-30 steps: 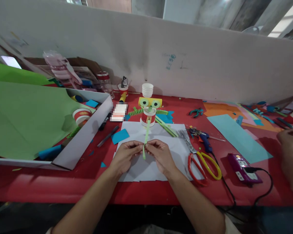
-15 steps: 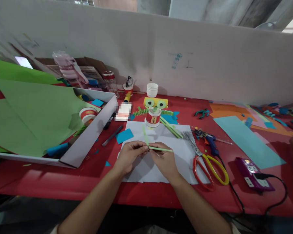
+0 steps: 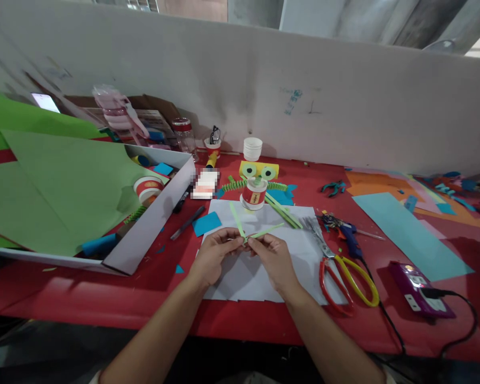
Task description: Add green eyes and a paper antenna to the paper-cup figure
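Note:
My left hand (image 3: 220, 255) and my right hand (image 3: 271, 260) meet over a white sheet (image 3: 240, 285). Between their fingertips they pinch two light green paper strips (image 3: 237, 217) where these join at a small folded spot. One loose end points up and away, the other slants off to the right. Just beyond stands a red and white paper cup (image 3: 254, 194) with accordion-folded green arms (image 3: 235, 185). Behind the cup is a yellow piece with round green eyes (image 3: 248, 169). More green strips (image 3: 284, 210) lie to the cup's right.
Scissors (image 3: 356, 280) with red and yellow handles lie right of my hands, near a blue glue gun (image 3: 350, 241) and a purple power socket box (image 3: 416, 290) with cables. At left is a white box (image 3: 152, 224) holding green paper. A blue paper square (image 3: 207, 224) and a pen (image 3: 187, 223) lie closer.
The right-hand strip, which lay flat across my right fingers, now slants up and away from the join. The other strip tilts further left. Both hands stay together; the view has shifted slightly.

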`<act>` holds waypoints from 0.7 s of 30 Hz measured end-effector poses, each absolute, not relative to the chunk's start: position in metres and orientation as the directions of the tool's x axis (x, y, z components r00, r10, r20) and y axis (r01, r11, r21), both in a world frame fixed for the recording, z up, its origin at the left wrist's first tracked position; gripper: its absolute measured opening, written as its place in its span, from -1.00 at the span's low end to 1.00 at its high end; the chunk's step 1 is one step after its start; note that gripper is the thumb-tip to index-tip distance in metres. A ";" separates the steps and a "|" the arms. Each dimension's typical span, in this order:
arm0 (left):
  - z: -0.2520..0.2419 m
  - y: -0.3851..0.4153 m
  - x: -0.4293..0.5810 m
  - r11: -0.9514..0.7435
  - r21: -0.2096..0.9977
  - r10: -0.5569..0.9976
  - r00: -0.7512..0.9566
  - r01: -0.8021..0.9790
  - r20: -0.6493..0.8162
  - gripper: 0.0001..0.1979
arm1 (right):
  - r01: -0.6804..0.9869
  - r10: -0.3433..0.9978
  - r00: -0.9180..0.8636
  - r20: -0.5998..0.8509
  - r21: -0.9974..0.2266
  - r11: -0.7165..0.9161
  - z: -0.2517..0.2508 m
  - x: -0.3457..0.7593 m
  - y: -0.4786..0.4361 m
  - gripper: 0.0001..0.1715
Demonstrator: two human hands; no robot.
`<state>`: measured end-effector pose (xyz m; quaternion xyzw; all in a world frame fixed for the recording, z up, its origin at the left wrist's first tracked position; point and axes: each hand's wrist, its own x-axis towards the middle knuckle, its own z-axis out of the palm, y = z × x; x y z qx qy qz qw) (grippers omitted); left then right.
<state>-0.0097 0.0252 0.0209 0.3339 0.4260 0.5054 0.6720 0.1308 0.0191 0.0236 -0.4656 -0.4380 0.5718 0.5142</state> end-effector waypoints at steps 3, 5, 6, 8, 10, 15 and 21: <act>0.021 0.025 -0.009 0.259 0.887 0.964 0.160 -0.382 -0.212 -0.81 | -0.125 0.997 -0.032 -0.074 -0.989 -0.078 0.022 0.132 0.019 -0.81; 0.021 0.025 -0.009 0.261 0.889 0.962 0.182 -0.376 -0.205 -0.84 | -0.109 0.997 -0.023 -0.075 -0.991 -0.077 0.021 0.133 0.019 -0.81; 0.022 0.025 -0.010 0.260 0.887 0.962 0.185 -0.381 -0.203 -0.85 | -0.109 0.997 -0.025 -0.078 -0.991 -0.080 0.021 0.133 0.020 -0.80; 0.022 0.024 -0.009 0.251 0.882 0.965 0.172 -0.399 -0.197 -0.85 | -0.115 0.996 -0.035 -0.088 -0.989 -0.092 0.021 0.133 0.020 -0.79; 0.022 0.024 -0.009 0.239 0.880 0.969 0.157 -0.410 -0.190 -0.84 | -0.126 0.994 -0.043 -0.103 -0.986 -0.107 0.022 0.133 0.020 -0.79; 0.023 0.023 -0.008 0.220 0.897 0.972 0.164 -0.384 -0.169 -0.74 | -0.197 0.985 -0.079 -0.151 -0.967 -0.164 0.026 0.134 0.020 -0.79; 0.022 0.023 -0.007 0.207 0.896 0.975 0.158 -0.392 -0.156 -0.81 | -0.288 0.957 -0.160 -0.242 -0.916 -0.280 0.026 0.136 0.022 -0.74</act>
